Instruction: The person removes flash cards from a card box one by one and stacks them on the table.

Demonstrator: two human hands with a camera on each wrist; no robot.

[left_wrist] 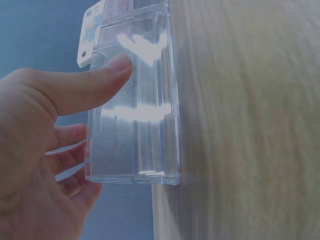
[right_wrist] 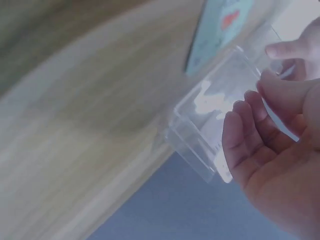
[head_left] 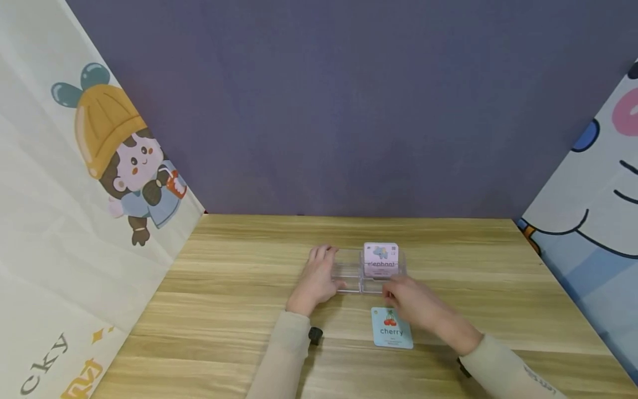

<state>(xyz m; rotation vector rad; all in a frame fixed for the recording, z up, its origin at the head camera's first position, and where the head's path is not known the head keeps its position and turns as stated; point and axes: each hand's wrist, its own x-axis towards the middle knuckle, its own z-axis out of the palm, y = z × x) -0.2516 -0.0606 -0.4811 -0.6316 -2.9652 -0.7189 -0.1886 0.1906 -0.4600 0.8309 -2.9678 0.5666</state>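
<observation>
A clear plastic card holder (head_left: 347,270) stands on the table, divided into compartments. My left hand (head_left: 316,280) grips its left end, with the thumb (left_wrist: 112,70) on the front wall and the other fingers behind. Upright in the back right compartment is a pink elephant card (head_left: 381,259). My right hand (head_left: 412,299) is at the holder's front right, its fingers (right_wrist: 240,125) loosely bent beside the clear wall, and no object shows in it. Just below that hand, a light blue cherry card (head_left: 392,332) lies face up on the table.
The wood-grain table (head_left: 224,332) meets a dark blue-grey panel (head_left: 319,111) at the back. Cartoon-printed cloths flank it, a white one (head_left: 40,221) on the left and another (head_left: 598,221) on the right.
</observation>
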